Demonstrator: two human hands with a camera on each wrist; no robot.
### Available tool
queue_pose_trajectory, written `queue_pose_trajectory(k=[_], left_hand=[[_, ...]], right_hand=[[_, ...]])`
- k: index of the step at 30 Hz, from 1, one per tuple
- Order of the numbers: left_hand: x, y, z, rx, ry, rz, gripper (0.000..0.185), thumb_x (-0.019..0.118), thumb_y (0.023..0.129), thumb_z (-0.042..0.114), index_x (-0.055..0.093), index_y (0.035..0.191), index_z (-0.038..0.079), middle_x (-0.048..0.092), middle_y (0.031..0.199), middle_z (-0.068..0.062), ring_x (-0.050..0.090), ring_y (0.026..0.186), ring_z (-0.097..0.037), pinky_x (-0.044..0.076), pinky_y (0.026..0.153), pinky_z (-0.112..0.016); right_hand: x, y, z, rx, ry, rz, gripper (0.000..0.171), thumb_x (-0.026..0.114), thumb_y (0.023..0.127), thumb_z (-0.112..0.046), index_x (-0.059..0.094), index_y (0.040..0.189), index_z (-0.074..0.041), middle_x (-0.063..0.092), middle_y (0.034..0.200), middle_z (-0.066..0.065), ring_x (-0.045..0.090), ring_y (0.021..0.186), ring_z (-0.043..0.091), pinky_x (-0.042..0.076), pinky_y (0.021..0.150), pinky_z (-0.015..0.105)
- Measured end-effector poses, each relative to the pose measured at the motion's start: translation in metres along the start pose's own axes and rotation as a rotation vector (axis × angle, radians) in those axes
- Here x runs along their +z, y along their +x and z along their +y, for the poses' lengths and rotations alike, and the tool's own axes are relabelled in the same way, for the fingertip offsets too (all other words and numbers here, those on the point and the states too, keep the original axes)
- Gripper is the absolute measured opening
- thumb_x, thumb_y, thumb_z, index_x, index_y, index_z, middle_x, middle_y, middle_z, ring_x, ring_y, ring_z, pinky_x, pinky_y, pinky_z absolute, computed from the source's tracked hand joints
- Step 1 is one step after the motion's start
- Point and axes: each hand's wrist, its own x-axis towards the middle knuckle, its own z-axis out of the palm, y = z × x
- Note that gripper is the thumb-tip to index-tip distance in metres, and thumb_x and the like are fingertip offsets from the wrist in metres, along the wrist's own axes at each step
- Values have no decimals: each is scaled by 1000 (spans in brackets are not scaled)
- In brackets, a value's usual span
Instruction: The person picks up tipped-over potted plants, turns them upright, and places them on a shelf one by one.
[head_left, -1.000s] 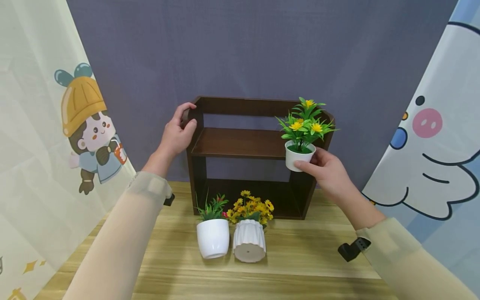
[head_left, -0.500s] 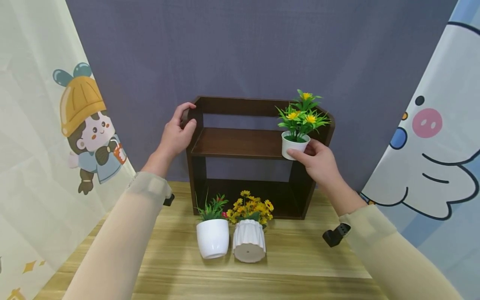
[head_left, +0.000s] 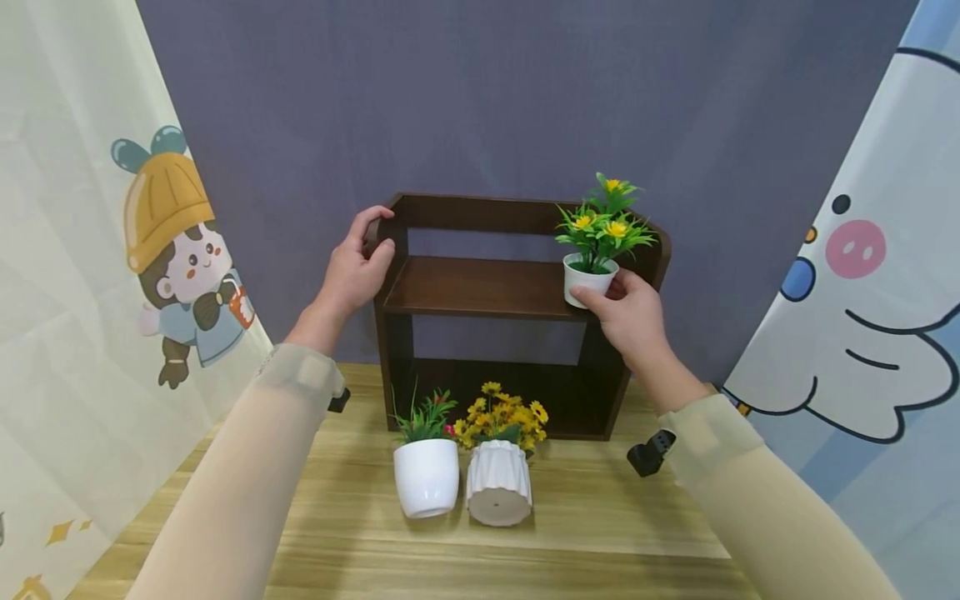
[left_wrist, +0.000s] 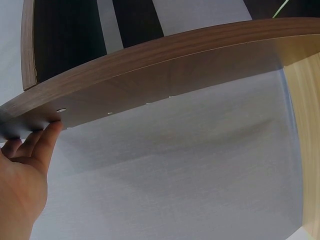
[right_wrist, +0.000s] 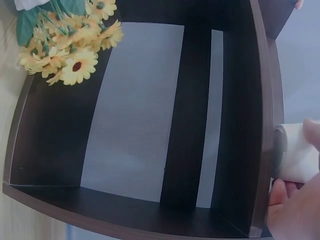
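Observation:
A dark wooden shelf unit (head_left: 480, 287) stands on the table against a grey backdrop. My left hand (head_left: 356, 262) grips its upper left corner; in the left wrist view the fingers (left_wrist: 35, 145) curl over the shelf's edge (left_wrist: 165, 65). My right hand (head_left: 626, 312) holds a small white pot with green leaves and yellow flowers (head_left: 592, 279) at the right end of the middle board. In the right wrist view the white pot (right_wrist: 297, 157) shows beside the shelf's side panel (right_wrist: 262, 125), with my fingers round it.
On the wooden table (head_left: 600, 517) in front of the shelf stand a smooth white pot with a green plant (head_left: 426, 475) and a ribbed white pot with yellow flowers (head_left: 498, 487), side by side. Cartoon-printed curtains hang at left (head_left: 112, 275) and right (head_left: 870, 275).
My right hand has carried the small flower pot up and leftward, from in front of the shelf's right side to the middle board. The left hand has stayed on the corner.

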Motion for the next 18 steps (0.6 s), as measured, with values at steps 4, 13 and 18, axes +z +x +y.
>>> queue_pose_trajectory(k=[4, 13, 18], left_hand=[[-1, 0, -1, 3, -5, 0, 44, 53, 110, 32, 51, 153, 38, 68, 121, -14, 62, 98, -29, 47, 81, -39], [-1, -1, -2, 2, -5, 0, 44, 52, 110, 33, 50, 153, 39, 65, 116, -13, 60, 95, -28, 46, 79, -39], [-1, -1, -2, 11, 9, -7, 44, 51, 110, 35, 49, 154, 38, 60, 103, -11, 56, 87, -26, 44, 74, -39]], right_hand=[[4, 5, -2, 4, -43, 21, 72, 81, 100, -40, 55, 154, -1, 63, 148, 21, 60, 130, 35, 52, 116, 52], [9, 13, -2, 29, -115, 47, 71, 80, 101, -40, 55, 153, 0, 64, 149, 22, 62, 131, 38, 54, 114, 54], [11, 16, 2, 36, -181, 68, 68, 80, 101, -41, 58, 151, 0, 67, 147, 22, 64, 130, 39, 55, 111, 56]])
